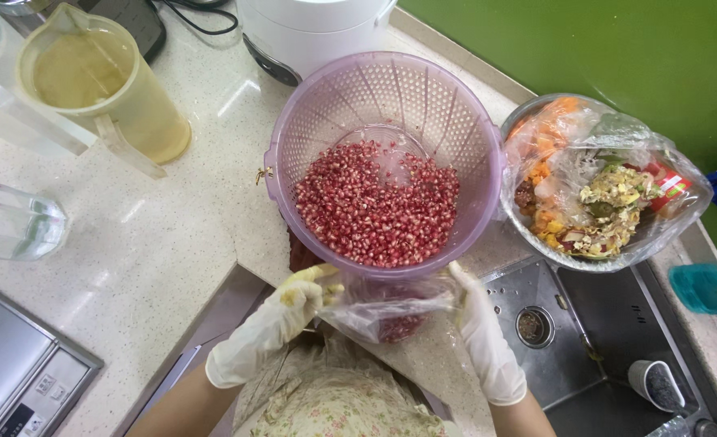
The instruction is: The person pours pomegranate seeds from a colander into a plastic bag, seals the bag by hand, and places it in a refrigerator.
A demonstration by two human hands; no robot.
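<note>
A clear plastic bag [387, 311] holding a few pomegranate seeds is gripped and held open by the gloved left hand [293, 303] and right hand [476, 320] just below the seed-filled purple strainer [293, 121], apparently for bagging, which likely calls for a wider mouth.

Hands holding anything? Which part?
Both: left hand and right hand grip the clear plastic bag by opposite edges of its opening.

The perforated round plastic colander [447, 121] was pale purple, the loose pomegranate seeds [374, 206] deep red, the speckled stone table [156, 243] cream.
</note>
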